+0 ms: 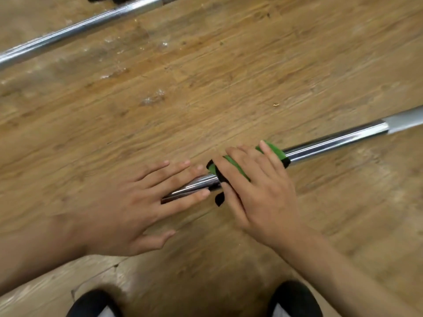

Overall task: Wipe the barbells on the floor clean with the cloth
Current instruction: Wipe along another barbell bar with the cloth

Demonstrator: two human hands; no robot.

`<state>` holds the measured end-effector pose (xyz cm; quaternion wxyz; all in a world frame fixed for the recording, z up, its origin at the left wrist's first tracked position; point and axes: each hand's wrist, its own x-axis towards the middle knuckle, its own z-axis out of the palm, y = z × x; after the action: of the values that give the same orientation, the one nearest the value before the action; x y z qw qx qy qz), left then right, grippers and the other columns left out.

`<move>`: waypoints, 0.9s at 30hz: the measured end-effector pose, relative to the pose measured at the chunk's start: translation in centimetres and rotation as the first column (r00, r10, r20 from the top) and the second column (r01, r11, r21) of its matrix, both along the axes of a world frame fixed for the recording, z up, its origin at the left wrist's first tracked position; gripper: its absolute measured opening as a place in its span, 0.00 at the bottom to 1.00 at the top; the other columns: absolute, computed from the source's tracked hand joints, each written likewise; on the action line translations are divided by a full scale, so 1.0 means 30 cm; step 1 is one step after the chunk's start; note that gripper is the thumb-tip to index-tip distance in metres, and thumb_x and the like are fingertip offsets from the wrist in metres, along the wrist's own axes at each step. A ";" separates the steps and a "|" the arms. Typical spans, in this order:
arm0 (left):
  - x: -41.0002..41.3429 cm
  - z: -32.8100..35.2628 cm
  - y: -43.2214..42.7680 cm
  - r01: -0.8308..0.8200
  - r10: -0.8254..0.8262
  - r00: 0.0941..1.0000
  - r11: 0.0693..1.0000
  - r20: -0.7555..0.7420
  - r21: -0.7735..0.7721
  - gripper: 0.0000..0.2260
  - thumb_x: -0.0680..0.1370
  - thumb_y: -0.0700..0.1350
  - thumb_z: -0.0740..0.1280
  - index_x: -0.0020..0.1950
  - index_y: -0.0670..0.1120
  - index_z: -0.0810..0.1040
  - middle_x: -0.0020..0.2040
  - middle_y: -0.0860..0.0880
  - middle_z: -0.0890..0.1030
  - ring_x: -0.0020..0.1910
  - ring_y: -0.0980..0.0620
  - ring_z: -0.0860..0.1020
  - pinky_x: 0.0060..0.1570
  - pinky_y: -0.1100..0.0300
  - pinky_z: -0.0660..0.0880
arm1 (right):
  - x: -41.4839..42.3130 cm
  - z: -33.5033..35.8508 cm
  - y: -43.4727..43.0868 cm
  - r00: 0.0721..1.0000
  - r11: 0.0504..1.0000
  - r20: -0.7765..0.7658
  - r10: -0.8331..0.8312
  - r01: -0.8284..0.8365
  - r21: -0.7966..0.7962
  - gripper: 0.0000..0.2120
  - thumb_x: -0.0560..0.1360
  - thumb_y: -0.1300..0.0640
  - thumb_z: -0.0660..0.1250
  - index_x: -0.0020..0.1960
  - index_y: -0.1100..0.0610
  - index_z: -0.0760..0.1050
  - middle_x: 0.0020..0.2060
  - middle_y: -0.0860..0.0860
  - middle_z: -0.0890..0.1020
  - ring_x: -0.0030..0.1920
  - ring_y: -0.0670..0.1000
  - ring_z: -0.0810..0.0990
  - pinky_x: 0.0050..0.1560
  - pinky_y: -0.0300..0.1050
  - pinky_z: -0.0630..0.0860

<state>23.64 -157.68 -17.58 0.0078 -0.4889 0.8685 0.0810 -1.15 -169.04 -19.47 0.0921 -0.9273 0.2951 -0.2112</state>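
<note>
- Barbells: two chrome bars lie on the wooden floor (pixel 229 76), both running from lower left to upper right and well apart from each other.
- Far barbell (pixel 75 30) crosses the upper left of the frame; dark parts show at its top end against the frame edge, too cut off to identify.
- Near barbell (pixel 332 143) crosses the middle right of the frame, its shiny shaft meeting a duller grey sleeve at the right edge; its lower end disappears under the two hands.
- One cloth (pixel 272 149), green with black edging, is wrapped over the near barbell in the centre of the frame; a black corner hangs just below the bar.
- Right hand (pixel 258 191) lies on top of the cloth with fingers spread across it, pressing it onto the bar.
- Left hand (pixel 128 207) rests flat and wide on the same bar just left of the cloth, fingers splayed and pointing to the upper right, grasping nothing.
- Two bare forearms enter from the lower corners.
- Two dark rounded shapes, probably the person's knees (pixel 91 303), sit at the bottom edge, one on each side.
- Several pale scuffed patches mark the floor between the two bars in the upper middle.
- Motion blur softens the whole frame.
</note>
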 end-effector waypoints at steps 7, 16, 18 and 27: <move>-0.064 -0.004 0.035 -0.030 0.030 1.000 0.999 0.003 0.026 0.43 0.77 0.61 0.69 0.86 0.50 0.53 0.86 0.41 0.51 0.85 0.40 0.52 0.77 0.39 0.58 | -0.206 -0.037 -0.172 0.763 0.771 0.112 -0.637 0.634 0.059 0.14 0.80 0.56 0.63 0.58 0.55 0.85 0.61 0.56 0.81 0.69 0.62 0.74 0.78 0.72 0.50; -0.113 0.009 0.073 -0.036 0.036 0.998 0.999 0.044 -0.005 0.44 0.78 0.70 0.62 0.86 0.45 0.55 0.85 0.39 0.53 0.84 0.38 0.53 0.79 0.39 0.55 | -0.075 -0.024 0.036 0.993 0.992 0.080 -0.091 0.098 -0.083 0.13 0.82 0.52 0.64 0.60 0.55 0.84 0.56 0.53 0.84 0.58 0.58 0.82 0.75 0.60 0.65; -0.116 0.011 0.077 -0.035 0.035 0.998 0.999 0.060 0.005 0.46 0.76 0.71 0.62 0.85 0.45 0.57 0.85 0.39 0.54 0.84 0.37 0.54 0.79 0.39 0.55 | -0.185 -0.043 -0.064 0.971 0.966 0.085 -0.222 0.232 -0.119 0.14 0.82 0.53 0.63 0.59 0.56 0.85 0.55 0.55 0.85 0.56 0.60 0.83 0.73 0.65 0.66; -0.123 0.015 0.083 -0.045 0.044 0.996 0.999 0.077 0.019 0.46 0.78 0.73 0.59 0.86 0.45 0.56 0.85 0.39 0.53 0.84 0.38 0.53 0.78 0.39 0.56 | 0.004 0.009 0.041 0.923 0.926 0.082 -0.377 0.376 0.027 0.12 0.77 0.54 0.63 0.42 0.53 0.84 0.41 0.51 0.84 0.44 0.59 0.79 0.67 0.60 0.70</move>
<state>19.96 -155.20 -17.14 0.0442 -0.5108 0.8556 0.0715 -1.03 -167.82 -19.19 0.0675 -0.8429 0.4646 -0.2628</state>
